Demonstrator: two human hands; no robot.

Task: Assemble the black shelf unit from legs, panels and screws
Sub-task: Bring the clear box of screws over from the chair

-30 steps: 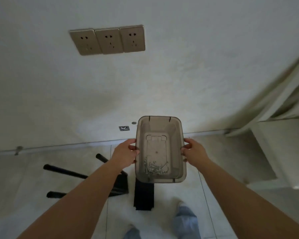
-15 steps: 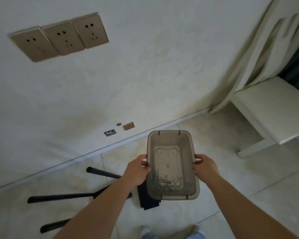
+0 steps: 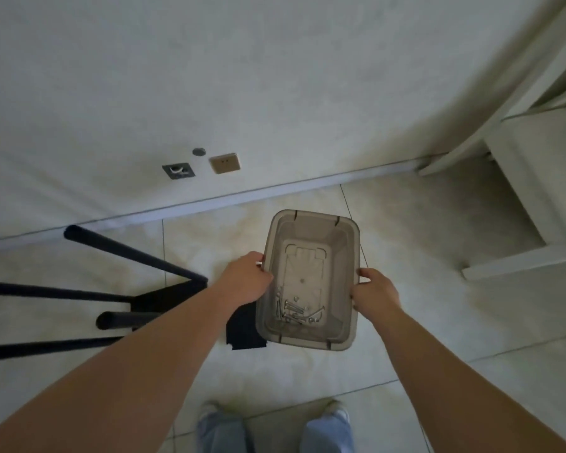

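Both hands hold a translucent grey bin [image 3: 307,230] by its long sides, out in front of the body and above the tiled floor [image 3: 422,230]. The left hand [image 3: 245,279] grips the left rim, fingers curled around the edge and thumb near the top. The right hand [image 3: 374,294] grips the right rim in the same way, fingertips hooked over the edge. The bin is tilted a little, its near end lower in view.

Inside, a small heap of silver screws [image 3: 296,311] lies at the near end of the bin's bottom; how many there are is hard to tell, as they overlap.

On the floor to the left lie black legs [image 3: 128,253], long round tubes fanning out from a black panel [image 3: 167,297] near the left forearm. Another black panel [image 3: 242,331] lies flat on the tiles, partly hidden under the bin and the left wrist.

The wall [image 3: 275,76] carries a beige socket [image 3: 224,163] and a small grey plate [image 3: 178,171] low down, just above the skirting. A white piece of furniture [image 3: 536,178] stands at the right. Pale jeans [image 3: 327,433] and shoes show at the bottom edge.
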